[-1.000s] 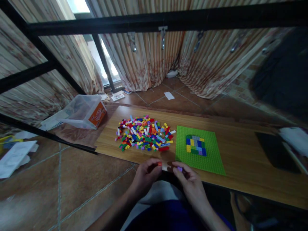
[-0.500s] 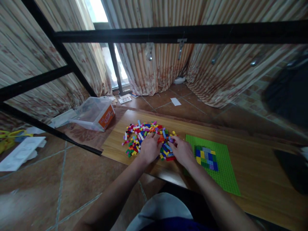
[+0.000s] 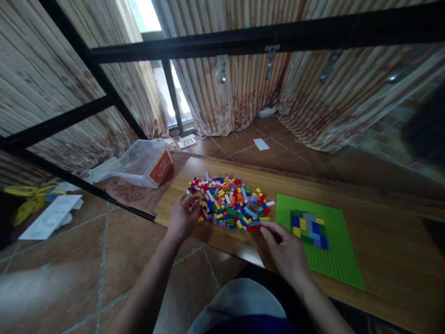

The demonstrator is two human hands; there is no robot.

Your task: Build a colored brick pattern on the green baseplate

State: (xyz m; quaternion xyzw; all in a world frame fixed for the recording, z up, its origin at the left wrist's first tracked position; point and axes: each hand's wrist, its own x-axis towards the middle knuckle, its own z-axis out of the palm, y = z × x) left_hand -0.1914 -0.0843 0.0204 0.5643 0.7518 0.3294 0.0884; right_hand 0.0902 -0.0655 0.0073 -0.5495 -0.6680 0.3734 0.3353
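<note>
A heap of mixed toy building bricks (image 3: 222,199) lies spread on the wooden table. At the heap's left edge is my left hand (image 3: 182,217), its fingers curled in; whatever they hold is too small to make out. My right hand (image 3: 287,248) is at the near right edge, thumb and forefinger closed at the end of a light-blue brick (image 3: 255,223). A red brick (image 3: 253,229) lies right beside that one. To the right, a green baseplate (image 3: 342,250) carries a block of blue, yellow, grey and green bricks (image 3: 310,230).
The long wooden table (image 3: 389,241) runs to the right. Beyond its left end, a clear plastic box (image 3: 139,162) with an orange label stands on the floor. A black metal frame (image 3: 222,46) crosses in front of the curtains (image 3: 243,93). White packaging (image 3: 52,217) lies at left.
My left hand has drawn out of the middle of the heap to its left edge. My right hand has come down toward the near edge, to the light-blue brick. The view has shifted slightly.
</note>
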